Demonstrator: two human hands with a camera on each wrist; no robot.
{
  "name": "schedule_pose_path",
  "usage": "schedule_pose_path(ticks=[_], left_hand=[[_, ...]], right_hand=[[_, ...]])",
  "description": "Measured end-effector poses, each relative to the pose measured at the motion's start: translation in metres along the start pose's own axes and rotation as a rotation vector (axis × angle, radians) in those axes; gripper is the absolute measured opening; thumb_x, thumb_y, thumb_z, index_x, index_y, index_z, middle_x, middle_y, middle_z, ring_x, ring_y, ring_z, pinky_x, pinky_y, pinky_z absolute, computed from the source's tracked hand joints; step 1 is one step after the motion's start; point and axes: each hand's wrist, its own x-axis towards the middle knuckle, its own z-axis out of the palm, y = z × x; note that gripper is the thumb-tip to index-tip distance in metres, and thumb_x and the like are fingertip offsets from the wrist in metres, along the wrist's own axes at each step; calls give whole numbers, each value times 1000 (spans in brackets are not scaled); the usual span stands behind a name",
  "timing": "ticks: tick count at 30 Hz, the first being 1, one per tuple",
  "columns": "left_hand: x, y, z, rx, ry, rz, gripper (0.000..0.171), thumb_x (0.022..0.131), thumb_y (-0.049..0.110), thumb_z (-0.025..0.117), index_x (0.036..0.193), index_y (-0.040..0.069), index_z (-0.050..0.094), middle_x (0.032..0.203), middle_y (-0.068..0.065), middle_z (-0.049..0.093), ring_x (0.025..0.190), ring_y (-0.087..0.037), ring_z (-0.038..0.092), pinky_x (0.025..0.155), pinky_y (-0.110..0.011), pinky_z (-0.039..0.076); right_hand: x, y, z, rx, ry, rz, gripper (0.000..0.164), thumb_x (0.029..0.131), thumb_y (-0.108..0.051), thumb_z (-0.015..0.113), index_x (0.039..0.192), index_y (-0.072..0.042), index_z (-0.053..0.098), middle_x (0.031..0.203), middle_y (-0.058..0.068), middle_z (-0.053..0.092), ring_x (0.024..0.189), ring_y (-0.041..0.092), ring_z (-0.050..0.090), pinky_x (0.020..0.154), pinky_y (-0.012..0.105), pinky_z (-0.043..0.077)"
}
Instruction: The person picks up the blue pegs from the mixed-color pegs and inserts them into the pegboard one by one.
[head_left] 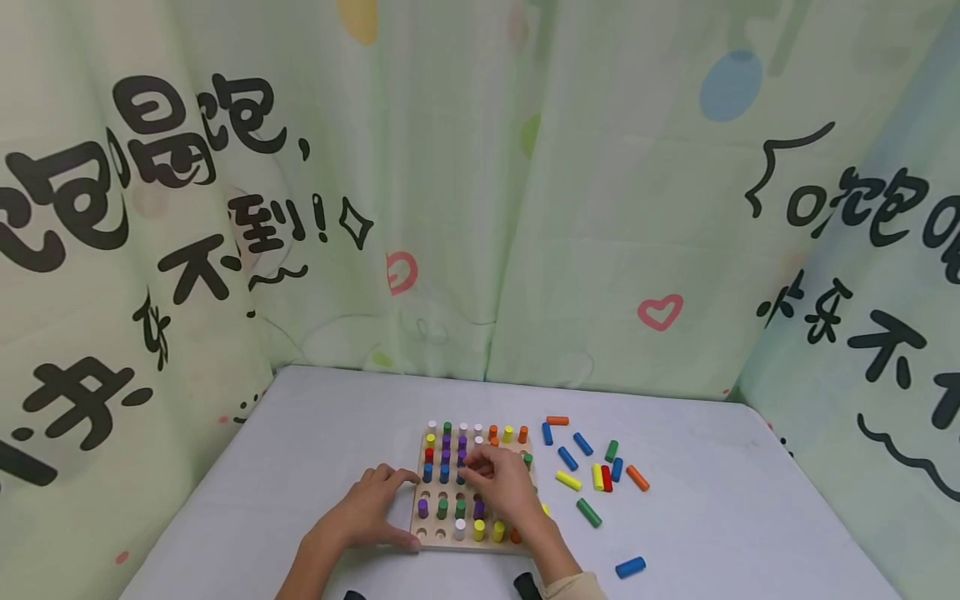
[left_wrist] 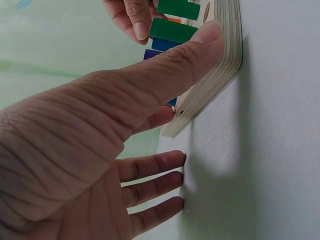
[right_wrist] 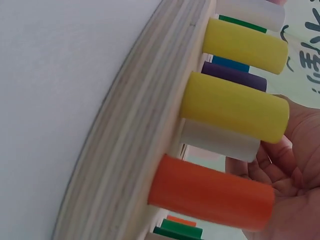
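Note:
A wooden pegboard (head_left: 450,543) holds coloured round pegs in rows of holes. My left hand (head_left: 371,510) steadies its left side: the thumb (left_wrist: 207,37) rests at the near corner, the index fingertip touches farther up the edge, and the other fingers are stretched out over the tabletop. Above the board, my right hand (head_left: 506,487) pinches the top of a blue peg (head_left: 461,479) at the third place of a blue row. Its fingertips partly cover that peg and hide some holes behind them. In the right wrist view, yellow pegs (right_wrist: 235,107) and an orange peg (right_wrist: 212,192) stand before the right hand.
Several loose pegs lie right of the board, including a yellow peg (head_left: 568,481), a green peg (head_left: 588,512) and, nearer the front, a blue peg (head_left: 630,567). The white table (head_left: 720,500) is enclosed by a printed curtain (head_left: 585,208).

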Motion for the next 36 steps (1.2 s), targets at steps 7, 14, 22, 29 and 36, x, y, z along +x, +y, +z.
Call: schedule_pose_path(ticks=[7, 14, 22, 29, 36], left_hand=[[0, 1, 0, 5, -1, -4, 83, 65, 48, 95, 133, 17, 60, 129, -14, 57, 118, -34, 50, 106, -62, 43], [0, 2, 1, 14, 4, -2, 83, 64, 48, 96, 132, 17, 60, 128, -14, 57, 119, -35, 51, 106, -62, 42], [-3, 3, 0, 6, 11, 7, 82, 64, 47, 96, 131, 17, 60, 127, -13, 57, 118, -34, 51, 106, -61, 43], [-3, 4, -3, 3, 10, 3, 83, 64, 47, 96, 132, 17, 60, 127, -13, 57, 119, -35, 51, 106, -60, 43], [-3, 5, -2, -1, 10, -2, 83, 64, 47, 96, 132, 17, 60, 128, -14, 56, 120, -35, 50, 107, -60, 43]], right_hand=[[-7, 0, -6, 7, 12, 21, 10, 94, -15, 75, 101, -8, 73, 93, -1, 71, 83, 12, 67, 75, 24, 59], [-13, 1, -15, 9, 50, 21, 10, 94, -17, 75, 101, -9, 73, 93, -2, 72, 82, 11, 66, 74, 21, 58], [-18, 4, -26, 19, 98, 41, 12, 95, -18, 75, 102, -9, 73, 94, -1, 72, 82, 12, 66, 74, 22, 58], [-22, 9, -39, 35, 180, 65, 13, 93, -15, 77, 103, -7, 74, 96, 1, 73, 82, 13, 66, 74, 19, 57], [-24, 16, -49, 19, 228, 104, 14, 93, -16, 77, 103, -8, 74, 96, 1, 73, 84, 13, 66, 76, 19, 56]])
